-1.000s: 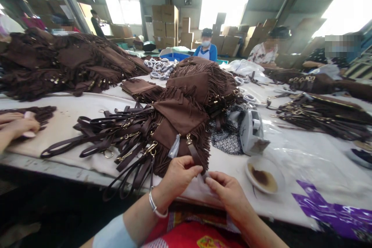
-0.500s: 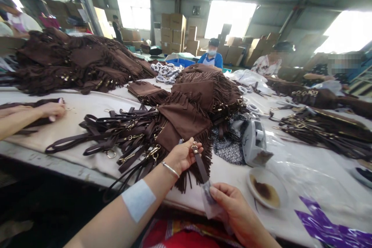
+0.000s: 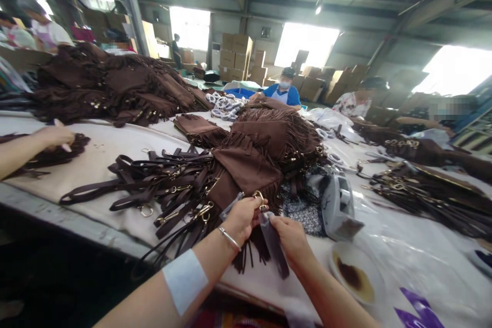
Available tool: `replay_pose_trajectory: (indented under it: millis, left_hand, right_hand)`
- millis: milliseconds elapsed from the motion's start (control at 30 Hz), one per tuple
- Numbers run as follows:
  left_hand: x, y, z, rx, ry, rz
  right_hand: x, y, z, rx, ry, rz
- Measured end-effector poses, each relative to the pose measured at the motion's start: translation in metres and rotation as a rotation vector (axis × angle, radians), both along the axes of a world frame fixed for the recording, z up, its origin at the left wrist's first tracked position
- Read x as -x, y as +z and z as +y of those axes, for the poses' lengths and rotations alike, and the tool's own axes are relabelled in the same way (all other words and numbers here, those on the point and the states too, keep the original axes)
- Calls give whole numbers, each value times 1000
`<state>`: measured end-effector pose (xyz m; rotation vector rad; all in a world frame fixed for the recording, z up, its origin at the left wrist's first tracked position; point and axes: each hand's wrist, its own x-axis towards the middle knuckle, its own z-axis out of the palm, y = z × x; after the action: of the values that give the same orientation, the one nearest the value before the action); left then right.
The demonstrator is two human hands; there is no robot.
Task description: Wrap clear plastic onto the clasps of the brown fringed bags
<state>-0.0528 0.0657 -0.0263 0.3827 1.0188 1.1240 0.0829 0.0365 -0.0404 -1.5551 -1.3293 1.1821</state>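
My left hand (image 3: 244, 215), with a bracelet at the wrist, grips the gold clasp (image 3: 260, 197) at the top of a dark brown strap (image 3: 274, 251). Clear film covers the strap's upper part, where the fingers of my right hand (image 3: 289, 236) pinch it just below the clasp. Under and beyond the hands lies a brown fringed bag (image 3: 246, 161) on a stack of others. Loose brown straps (image 3: 165, 174) with gold hooks are spread left of my left hand.
A white tape dispenser (image 3: 340, 207) and a round dish (image 3: 353, 274) with brown residue are on the right. Another person's hand (image 3: 59, 136) works at the far left. A big bag pile (image 3: 115, 82) rises behind; people sit across the table.
My right hand has moved up the strap to near the clasp, and the film now covers the strap's upper part. The view has tilted up slightly. The other person's hand has moved left.
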Motion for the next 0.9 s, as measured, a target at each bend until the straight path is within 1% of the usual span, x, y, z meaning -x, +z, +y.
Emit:
replay_pose_trajectory:
  millis: [167, 333, 433, 500, 567, 633, 700, 733, 800, 900]
  left_hand:
    - [-2, -2, -3, -46, 37, 44]
    - [4, 0, -14, -81, 37, 25]
    - [9, -1, -22, -101, 11, 58]
    - [10, -3, -25, -122, 38, 139]
    - [10, -8, -26, -155, 87, 189]
    - [8, -12, -25, -185, 106, 187]
    - [7, -15, -25, -199, 103, 191]
    - [7, -15, -25, -201, 104, 202]
    - [7, -14, -26, -202, 107, 207]
    - [8, -8, -27, -178, 78, 146]
  right_hand:
    - [10, 5, 20, -102, 32, -27]
    - [18, 12, 38, -88, 42, -32]
    - [19, 9, 47, -108, 95, -49]
    - [19, 6, 52, -144, 129, -49]
    - [18, 4, 57, -164, 201, -45]
    - [16, 5, 62, -190, 335, -69]
    - [13, 9, 67, -249, 486, -136]
    - [12, 12, 69, -278, 538, -183]
    - [11, 19, 73, -314, 592, -276]
    - [12, 27, 74, -326, 609, -354]
